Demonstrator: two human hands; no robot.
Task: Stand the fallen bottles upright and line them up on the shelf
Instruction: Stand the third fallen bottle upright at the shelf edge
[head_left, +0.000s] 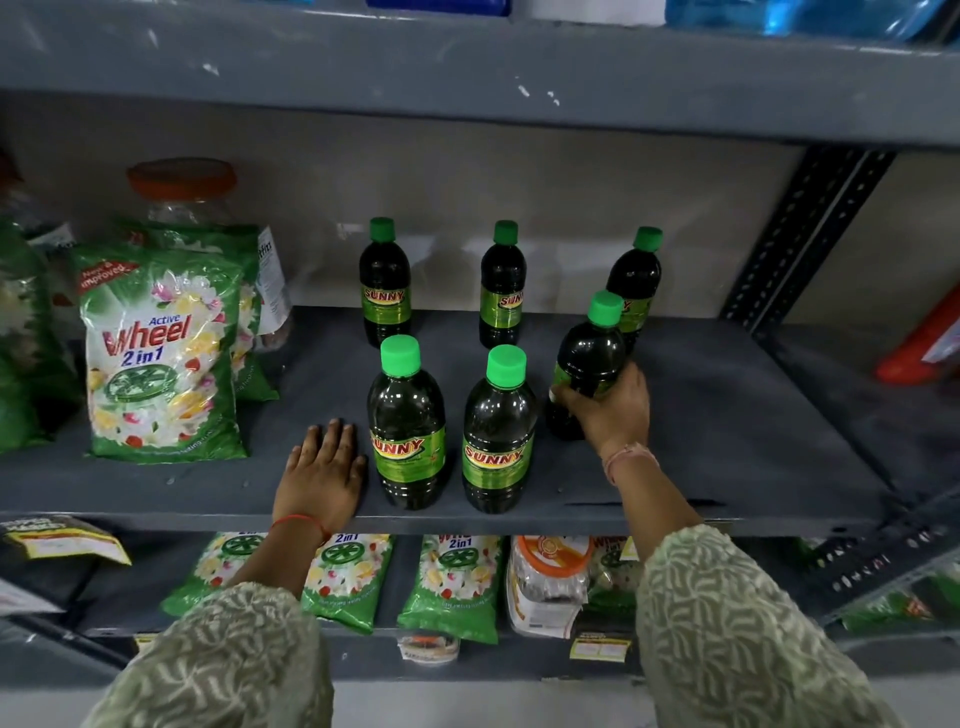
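1. Right hand (610, 410) grasps the front-right Sunny bottle (589, 358), tilted slightly, on the grey shelf (727, 415).
2. Left hand (322, 473) lies flat, released, beside the front-left bottle (408, 421).
3. Five other bottles stand upright in two rows.

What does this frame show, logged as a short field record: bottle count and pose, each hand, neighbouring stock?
bottles: six, all upright, two rows of three
front right bottle: slightly behind its row
right hand: grip closed around the front right bottle
left hand: flat on the shelf, beside the front left bottle
neighbouring stock: detergent packet to the left
fallen bottles: none visible
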